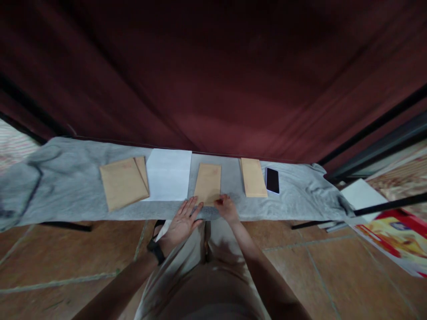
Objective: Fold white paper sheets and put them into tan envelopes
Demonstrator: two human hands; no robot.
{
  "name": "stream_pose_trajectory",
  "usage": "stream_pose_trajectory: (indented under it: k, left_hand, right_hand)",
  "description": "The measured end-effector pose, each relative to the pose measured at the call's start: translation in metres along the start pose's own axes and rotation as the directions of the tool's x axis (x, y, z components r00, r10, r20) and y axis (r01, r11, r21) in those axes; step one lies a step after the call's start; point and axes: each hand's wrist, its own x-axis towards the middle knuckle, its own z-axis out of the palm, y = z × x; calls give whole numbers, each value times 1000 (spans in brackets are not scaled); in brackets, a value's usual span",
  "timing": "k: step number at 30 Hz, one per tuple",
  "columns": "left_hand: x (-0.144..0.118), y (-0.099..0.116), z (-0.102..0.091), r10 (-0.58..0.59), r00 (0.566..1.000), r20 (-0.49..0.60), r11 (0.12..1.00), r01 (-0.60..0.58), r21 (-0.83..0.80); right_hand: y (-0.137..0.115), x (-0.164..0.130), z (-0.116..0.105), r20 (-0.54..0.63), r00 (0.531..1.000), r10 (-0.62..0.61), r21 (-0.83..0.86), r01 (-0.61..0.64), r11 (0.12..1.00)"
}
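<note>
Now, the left hand (pixel 185 218) is lying flat, fingers spread and gripping nothing, on the middle brown envelope (pixel 208 180), maybe keeping it still. The right hand (pixel 227 207) is curling its fingers at the near corner; I cannot tell if they're pinching. Behind the cloth-covered worktop (pixel 230 173), a dark red sheet (pixel 213 89) is hanging.

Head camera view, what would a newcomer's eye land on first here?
Probably the dark red cloth filling the top of the view. Next, the left hand and right hand at the near corners of the middle brown envelope, on a grey cloth. The bright red and yellow box at the lower right also stands out.
</note>
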Motion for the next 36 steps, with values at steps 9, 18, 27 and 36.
stream_pose_trajectory:
  k: [9, 18, 27, 36]
  left_hand:
    - [5, 19, 1, -44, 999, 18, 998, 44, 35]
    - [35, 45, 7, 28, 997, 77, 999, -26, -21]
    - [50, 48, 10, 90, 984, 152, 995, -82, -56]
    - [50, 54, 11, 73, 986, 150, 995, -62, -77]
  right_hand:
    - [-2, 6, 4, 97, 983, 158, 328, -181, 927]
    - [17, 15, -15, 89, 968, 233, 367, -249, 896]
    - [9, -11, -24, -124, 992, 5, 45, 0, 999]
    - [6, -50, -22, 134, 907, -399, -121, 415, 902]
